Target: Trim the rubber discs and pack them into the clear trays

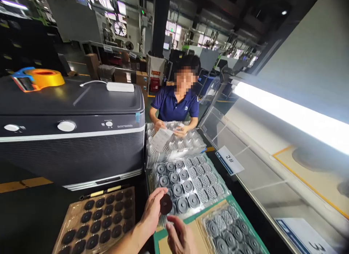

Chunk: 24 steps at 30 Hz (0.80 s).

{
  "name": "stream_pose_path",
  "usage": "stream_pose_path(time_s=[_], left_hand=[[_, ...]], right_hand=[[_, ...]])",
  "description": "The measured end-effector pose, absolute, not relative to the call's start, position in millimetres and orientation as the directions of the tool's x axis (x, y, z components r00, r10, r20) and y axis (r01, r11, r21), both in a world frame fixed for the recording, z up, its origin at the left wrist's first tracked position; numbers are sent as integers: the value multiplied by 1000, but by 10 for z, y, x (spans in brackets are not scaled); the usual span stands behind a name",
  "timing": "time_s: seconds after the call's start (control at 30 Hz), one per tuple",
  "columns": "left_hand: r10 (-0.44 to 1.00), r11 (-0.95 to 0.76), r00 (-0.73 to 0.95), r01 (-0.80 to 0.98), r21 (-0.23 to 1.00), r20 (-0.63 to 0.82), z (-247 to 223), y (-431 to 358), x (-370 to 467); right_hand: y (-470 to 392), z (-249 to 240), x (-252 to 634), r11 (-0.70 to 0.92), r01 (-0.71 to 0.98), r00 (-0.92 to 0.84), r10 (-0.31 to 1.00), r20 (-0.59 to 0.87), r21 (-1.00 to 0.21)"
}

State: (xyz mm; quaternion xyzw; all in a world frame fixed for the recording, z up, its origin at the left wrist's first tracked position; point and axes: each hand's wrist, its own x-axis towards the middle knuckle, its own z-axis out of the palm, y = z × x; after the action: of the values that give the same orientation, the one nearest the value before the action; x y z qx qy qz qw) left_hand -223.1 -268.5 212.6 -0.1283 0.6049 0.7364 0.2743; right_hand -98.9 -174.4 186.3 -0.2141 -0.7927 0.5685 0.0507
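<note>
My left hand (152,212) grips a dark round disc (165,204) with a small centre mark, its fingers and thumb closed at the disc's left edge. Just below and to the right is my right hand (181,235), fingers loosely bent and apart, with nothing visible in it. Beyond both hands, a clear plastic tray (209,179) holds grey round parts in its left columns. At lower right a smaller clear tray (218,222) carries similar grey parts. A brownish tray (69,219) with dark round parts lies at lower left.
A co-worker (174,104) across from me holds a paper sheet (160,138) over stacked clear trays (185,146). To the left stands a dark appliance (73,152) bearing an orange tape dispenser (40,79). A bright tube lamp (289,114) and a clear panel (231,141) border the right side.
</note>
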Motion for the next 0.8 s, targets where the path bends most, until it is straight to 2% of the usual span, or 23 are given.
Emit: stream_pose_path(time_s=[0.2, 0.33, 0.47, 0.53, 0.6, 0.63, 0.7, 0.73, 0.8], left_hand=[[467, -84, -731, -596, 798, -497, 2262, -2787, -1892], [607, -58, -622, -655, 753, -495, 2406, -2902, -1878], [694, 7, -594, -559, 829, -407, 2457, -2965, -1905], [696, 24, -667, -350, 937, -266, 2463, -3001, -1926], [667, 10, -743, 70, 997, 46, 2493, -3053, -1955], [645, -7, -723, 317, 948, 246, 2522, -3084, -1971], [622, -41, -546, 693, 720, 561, 2601, -3146, -2001], [618, -58, -446, 796, 603, 647, 2644, -3174, -2013], [628, -68, -317, 887, 456, 710, 2721, -3217, -2028]], right_hand=[[-1732, 2184, -929, -16, 345, -871, 366, -327, -938], [-1742, 2257, -849, -100, 352, -851, 380, -363, -931], [-1713, 2376, -750, -114, 336, -855, 379, -354, -935], [-1672, 2452, -685, -3, 287, -871, 415, -263, -958], [-1617, 2530, -623, 292, 165, -894, 448, -18, -942], [-1587, 2565, -598, 461, 91, -893, 431, 133, -883], [-1538, 2626, -566, 690, -33, -864, 345, 368, -723], [-1522, 2649, -559, 727, -66, -849, 319, 422, -683], [-1513, 2679, -558, 735, -98, -828, 313, 465, -671]])
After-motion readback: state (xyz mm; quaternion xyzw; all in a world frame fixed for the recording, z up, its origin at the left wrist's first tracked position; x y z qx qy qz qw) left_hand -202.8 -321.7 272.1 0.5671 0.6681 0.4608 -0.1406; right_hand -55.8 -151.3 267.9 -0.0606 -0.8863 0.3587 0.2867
